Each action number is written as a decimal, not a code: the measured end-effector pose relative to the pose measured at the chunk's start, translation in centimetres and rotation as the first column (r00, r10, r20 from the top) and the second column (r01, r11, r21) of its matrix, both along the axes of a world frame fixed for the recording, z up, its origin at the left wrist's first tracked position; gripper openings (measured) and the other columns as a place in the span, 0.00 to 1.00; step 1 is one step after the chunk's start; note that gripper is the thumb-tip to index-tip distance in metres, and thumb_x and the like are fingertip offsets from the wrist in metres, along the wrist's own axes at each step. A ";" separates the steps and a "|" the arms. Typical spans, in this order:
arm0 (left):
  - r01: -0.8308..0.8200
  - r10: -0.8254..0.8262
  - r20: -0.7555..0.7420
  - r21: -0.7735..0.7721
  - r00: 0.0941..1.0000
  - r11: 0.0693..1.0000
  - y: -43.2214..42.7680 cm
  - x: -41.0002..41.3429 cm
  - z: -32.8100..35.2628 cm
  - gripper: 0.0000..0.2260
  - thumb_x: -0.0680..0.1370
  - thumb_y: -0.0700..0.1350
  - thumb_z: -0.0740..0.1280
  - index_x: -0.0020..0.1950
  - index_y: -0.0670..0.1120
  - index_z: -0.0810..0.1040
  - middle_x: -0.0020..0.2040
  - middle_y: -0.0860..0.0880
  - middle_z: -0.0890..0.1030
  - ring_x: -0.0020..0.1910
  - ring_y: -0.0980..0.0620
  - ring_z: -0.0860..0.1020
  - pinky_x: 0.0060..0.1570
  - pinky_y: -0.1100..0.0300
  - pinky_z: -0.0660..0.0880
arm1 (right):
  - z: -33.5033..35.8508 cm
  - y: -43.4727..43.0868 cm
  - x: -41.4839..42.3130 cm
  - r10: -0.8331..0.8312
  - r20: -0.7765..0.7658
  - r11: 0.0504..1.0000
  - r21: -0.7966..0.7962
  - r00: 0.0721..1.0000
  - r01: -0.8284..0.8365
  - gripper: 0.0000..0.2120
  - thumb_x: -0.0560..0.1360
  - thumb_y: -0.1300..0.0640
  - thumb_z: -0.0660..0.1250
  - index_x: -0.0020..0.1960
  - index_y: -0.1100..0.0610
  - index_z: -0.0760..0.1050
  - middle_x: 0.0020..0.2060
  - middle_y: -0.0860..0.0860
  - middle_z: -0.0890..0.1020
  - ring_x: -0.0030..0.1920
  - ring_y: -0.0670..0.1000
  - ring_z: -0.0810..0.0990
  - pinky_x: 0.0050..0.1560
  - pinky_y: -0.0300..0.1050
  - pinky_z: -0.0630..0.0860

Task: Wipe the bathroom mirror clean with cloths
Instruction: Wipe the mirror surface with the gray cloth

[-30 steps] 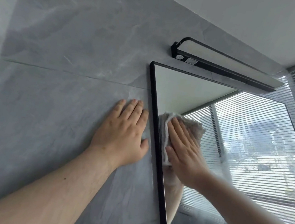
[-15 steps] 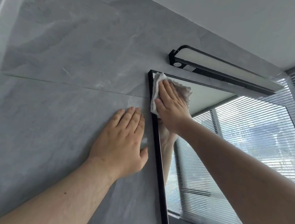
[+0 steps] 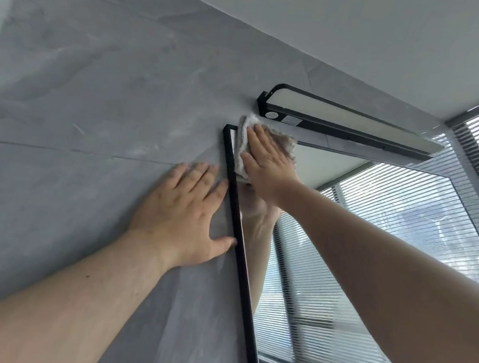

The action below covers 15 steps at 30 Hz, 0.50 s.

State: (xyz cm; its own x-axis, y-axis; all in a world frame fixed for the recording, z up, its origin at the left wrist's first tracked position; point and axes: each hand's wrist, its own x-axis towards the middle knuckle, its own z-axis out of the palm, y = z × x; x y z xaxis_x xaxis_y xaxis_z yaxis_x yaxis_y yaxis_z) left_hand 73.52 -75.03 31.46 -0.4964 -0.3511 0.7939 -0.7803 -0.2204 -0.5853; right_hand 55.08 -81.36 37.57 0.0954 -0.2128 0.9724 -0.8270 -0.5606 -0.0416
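Right hand (image 3: 267,162) flat, pressing the cloth (image 3: 245,139) into the mirror (image 3: 373,258) top corner, left hand (image 3: 181,216) spread on the wall (image 3: 78,86); next seems a sweep along the top edge.

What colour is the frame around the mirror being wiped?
Black. The mirror's thin black frame shows best in the head view.

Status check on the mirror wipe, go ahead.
Right hand flat, pressing cloth onto mirror, top left corner. Left hand flat on wall. Light bar close above cloth.
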 end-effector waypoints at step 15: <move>0.056 -0.056 -0.001 -0.014 0.998 0.998 -0.5 0.2 0.1 0.46 0.73 0.77 0.46 0.82 0.50 0.43 0.82 0.45 0.43 0.81 0.47 0.40 0.78 0.47 0.37 | -2.5 -2.7 -5.9 -0.086 0.035 0.995 0.053 0.996 0.085 0.27 0.85 0.48 0.47 0.81 0.51 0.42 0.80 0.48 0.41 0.78 0.45 0.36 0.71 0.36 0.27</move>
